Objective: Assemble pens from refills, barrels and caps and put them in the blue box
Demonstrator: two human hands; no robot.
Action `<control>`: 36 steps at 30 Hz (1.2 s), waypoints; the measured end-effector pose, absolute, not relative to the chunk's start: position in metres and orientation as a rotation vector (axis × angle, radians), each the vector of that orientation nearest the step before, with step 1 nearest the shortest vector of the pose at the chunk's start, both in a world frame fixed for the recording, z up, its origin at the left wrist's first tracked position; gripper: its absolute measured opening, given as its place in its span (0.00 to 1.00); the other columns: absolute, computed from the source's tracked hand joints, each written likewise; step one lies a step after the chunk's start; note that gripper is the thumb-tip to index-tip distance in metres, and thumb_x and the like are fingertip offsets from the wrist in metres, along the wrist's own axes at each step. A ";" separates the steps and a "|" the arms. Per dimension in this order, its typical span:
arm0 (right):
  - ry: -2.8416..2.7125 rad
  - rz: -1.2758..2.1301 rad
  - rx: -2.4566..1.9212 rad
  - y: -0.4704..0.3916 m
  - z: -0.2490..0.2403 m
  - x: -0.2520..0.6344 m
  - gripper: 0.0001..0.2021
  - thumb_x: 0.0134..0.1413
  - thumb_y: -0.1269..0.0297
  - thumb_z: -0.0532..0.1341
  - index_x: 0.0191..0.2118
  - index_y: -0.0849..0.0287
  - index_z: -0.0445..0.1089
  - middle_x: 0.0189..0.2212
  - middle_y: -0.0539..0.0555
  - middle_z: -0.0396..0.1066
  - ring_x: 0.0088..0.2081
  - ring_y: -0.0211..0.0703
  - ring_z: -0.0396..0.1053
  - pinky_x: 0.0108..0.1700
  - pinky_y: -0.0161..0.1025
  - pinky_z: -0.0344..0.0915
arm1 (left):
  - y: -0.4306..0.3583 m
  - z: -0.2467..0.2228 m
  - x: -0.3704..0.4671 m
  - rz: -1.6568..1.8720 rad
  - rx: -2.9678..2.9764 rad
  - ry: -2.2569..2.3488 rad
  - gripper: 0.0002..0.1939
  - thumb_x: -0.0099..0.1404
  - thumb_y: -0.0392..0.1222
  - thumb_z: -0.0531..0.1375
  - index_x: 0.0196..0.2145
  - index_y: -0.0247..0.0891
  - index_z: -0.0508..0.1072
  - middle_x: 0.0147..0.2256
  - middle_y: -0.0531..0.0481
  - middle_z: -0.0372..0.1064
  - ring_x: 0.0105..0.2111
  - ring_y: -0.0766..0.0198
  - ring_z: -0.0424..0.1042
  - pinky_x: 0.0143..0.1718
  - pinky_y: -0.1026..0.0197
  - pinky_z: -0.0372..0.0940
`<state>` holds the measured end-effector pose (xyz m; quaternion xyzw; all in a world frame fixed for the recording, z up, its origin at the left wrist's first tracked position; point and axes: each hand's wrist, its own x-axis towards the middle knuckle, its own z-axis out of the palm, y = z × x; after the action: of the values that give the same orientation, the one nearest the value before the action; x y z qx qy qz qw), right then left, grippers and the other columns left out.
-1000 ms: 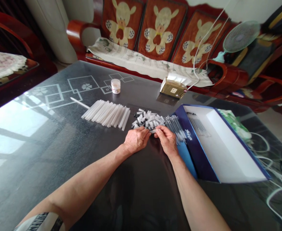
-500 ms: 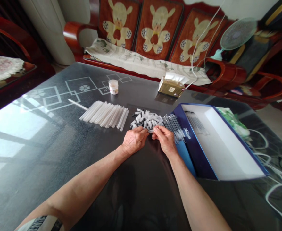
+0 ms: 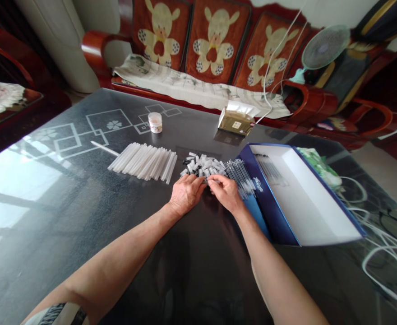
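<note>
My left hand and my right hand meet at the fingertips in the middle of the table. Both are closed around a small thin piece, mostly hidden by the fingers. Just beyond them is a heap of short white and black caps. Thin clear refills lie right of the caps, beside my right hand. Left of the heap, a row of whitish translucent tubes lies side by side, with one tube sticking out at the far left.
An open blue box with thin sticks inside stands on the right of the table. Farther back are a small jar and a tissue box. White cables and a green-white packet lie far right.
The view has shifted slightly. My fingertips have drawn closer together, and less of the small piece between them shows.
</note>
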<state>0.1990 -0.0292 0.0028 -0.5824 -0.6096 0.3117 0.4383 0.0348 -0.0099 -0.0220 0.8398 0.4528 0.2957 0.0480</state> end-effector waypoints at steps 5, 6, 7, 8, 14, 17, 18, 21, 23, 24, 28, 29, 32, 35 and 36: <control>-2.093 0.507 -1.422 -0.034 0.031 0.212 0.08 0.51 0.70 0.60 0.35 0.54 0.76 0.32 0.51 0.73 0.33 0.42 0.70 0.40 0.40 0.65 | -0.008 -0.027 0.032 0.972 2.610 1.183 0.18 0.70 0.48 0.51 0.51 0.36 0.69 0.35 0.46 0.72 0.36 0.59 0.70 0.41 0.60 0.65; -2.141 0.479 -1.428 -0.037 0.038 0.217 0.08 0.51 0.71 0.59 0.34 0.54 0.76 0.33 0.52 0.72 0.34 0.42 0.70 0.40 0.40 0.65 | -0.008 -0.026 0.032 0.993 2.621 1.131 0.18 0.70 0.48 0.52 0.52 0.36 0.69 0.35 0.46 0.72 0.37 0.59 0.70 0.42 0.59 0.65; -2.154 0.446 -1.441 -0.041 0.046 0.224 0.08 0.51 0.70 0.59 0.34 0.54 0.76 0.35 0.52 0.72 0.35 0.42 0.70 0.41 0.39 0.65 | -0.008 -0.025 0.032 1.041 2.613 1.103 0.19 0.70 0.48 0.53 0.53 0.36 0.68 0.38 0.45 0.72 0.38 0.59 0.70 0.44 0.58 0.65; -2.137 0.407 -1.463 -0.045 0.053 0.233 0.08 0.51 0.70 0.60 0.34 0.54 0.76 0.37 0.53 0.71 0.37 0.42 0.70 0.42 0.39 0.65 | -0.008 -0.023 0.031 1.119 2.589 1.091 0.20 0.69 0.48 0.54 0.54 0.36 0.67 0.41 0.43 0.71 0.41 0.57 0.69 0.47 0.57 0.65; -1.667 0.000 -1.802 -0.056 0.088 0.347 0.10 0.50 0.60 0.61 0.36 0.56 0.77 0.34 0.53 0.72 0.35 0.43 0.70 0.38 0.39 0.66 | -0.006 -0.021 0.032 1.384 2.450 1.159 0.22 0.66 0.40 0.56 0.57 0.36 0.62 0.49 0.41 0.67 0.47 0.54 0.67 0.50 0.53 0.64; -1.346 -0.192 -2.211 -0.044 0.084 0.406 0.12 0.49 0.59 0.60 0.36 0.59 0.77 0.31 0.54 0.75 0.35 0.46 0.71 0.41 0.42 0.66 | -0.002 -0.027 0.033 1.403 2.481 1.138 0.20 0.67 0.38 0.55 0.56 0.37 0.63 0.47 0.41 0.69 0.45 0.54 0.68 0.49 0.52 0.65; -1.306 -0.181 -2.355 -0.038 0.079 0.420 0.13 0.50 0.60 0.59 0.37 0.59 0.78 0.32 0.55 0.76 0.36 0.46 0.72 0.41 0.41 0.66 | -0.001 -0.028 0.033 1.401 2.492 1.127 0.20 0.67 0.37 0.55 0.56 0.38 0.63 0.46 0.42 0.69 0.45 0.55 0.68 0.49 0.52 0.65; -1.290 -0.135 -2.572 -0.020 0.060 0.441 0.11 0.50 0.64 0.59 0.35 0.59 0.79 0.32 0.57 0.77 0.37 0.48 0.73 0.41 0.40 0.65 | -0.001 -0.030 0.033 1.398 2.505 1.103 0.18 0.67 0.36 0.54 0.54 0.39 0.65 0.44 0.43 0.70 0.43 0.56 0.69 0.48 0.54 0.66; -1.298 -0.115 -2.617 -0.012 0.048 0.446 0.11 0.48 0.67 0.58 0.31 0.60 0.79 0.31 0.59 0.77 0.37 0.49 0.74 0.40 0.40 0.64 | -0.002 -0.029 0.033 1.394 2.506 1.098 0.17 0.67 0.35 0.54 0.53 0.38 0.66 0.43 0.44 0.70 0.42 0.57 0.69 0.47 0.55 0.66; -1.297 -0.105 -2.642 -0.009 0.043 0.447 0.11 0.48 0.69 0.58 0.30 0.61 0.79 0.30 0.60 0.76 0.37 0.49 0.74 0.40 0.40 0.64 | -0.002 -0.028 0.033 1.388 2.505 1.098 0.16 0.67 0.34 0.54 0.52 0.38 0.67 0.43 0.44 0.70 0.42 0.58 0.69 0.47 0.56 0.66; -1.282 -0.072 -2.705 -0.001 0.031 0.457 0.10 0.45 0.74 0.57 0.26 0.64 0.78 0.29 0.63 0.76 0.37 0.51 0.74 0.40 0.42 0.63 | -0.003 -0.027 0.033 1.342 2.495 1.098 0.14 0.66 0.33 0.54 0.50 0.37 0.69 0.41 0.45 0.70 0.40 0.59 0.69 0.46 0.56 0.66; -1.288 -0.061 -2.701 0.001 0.028 0.459 0.10 0.44 0.74 0.58 0.24 0.64 0.77 0.29 0.63 0.76 0.37 0.52 0.74 0.40 0.42 0.63 | -0.004 -0.027 0.033 1.341 2.493 1.094 0.14 0.66 0.33 0.54 0.49 0.37 0.69 0.41 0.45 0.70 0.40 0.59 0.69 0.46 0.56 0.66; -1.349 -0.032 -2.617 0.005 0.019 0.465 0.10 0.45 0.74 0.58 0.20 0.62 0.75 0.27 0.63 0.76 0.38 0.52 0.74 0.40 0.43 0.63 | -0.005 -0.027 0.033 1.340 2.484 1.092 0.13 0.66 0.33 0.54 0.48 0.36 0.70 0.41 0.44 0.71 0.40 0.59 0.69 0.46 0.57 0.67; -1.384 -0.037 -2.458 0.010 0.012 0.470 0.12 0.46 0.71 0.60 0.16 0.61 0.72 0.24 0.65 0.74 0.36 0.55 0.74 0.37 0.46 0.62 | -0.006 -0.026 0.033 1.338 2.481 1.085 0.13 0.66 0.33 0.53 0.47 0.37 0.70 0.40 0.44 0.71 0.41 0.60 0.69 0.46 0.58 0.67; -1.386 -0.053 -2.389 0.012 0.012 0.472 0.12 0.45 0.71 0.61 0.14 0.61 0.71 0.22 0.66 0.74 0.34 0.56 0.74 0.36 0.47 0.62 | -0.006 -0.026 0.033 1.336 2.479 1.091 0.13 0.66 0.33 0.53 0.47 0.37 0.71 0.40 0.44 0.71 0.41 0.60 0.69 0.45 0.58 0.67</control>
<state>0.4718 0.0117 0.0120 -0.8494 -0.4926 -0.0187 0.1886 0.0332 -0.0055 -0.0259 0.8193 0.3606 0.4416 0.0605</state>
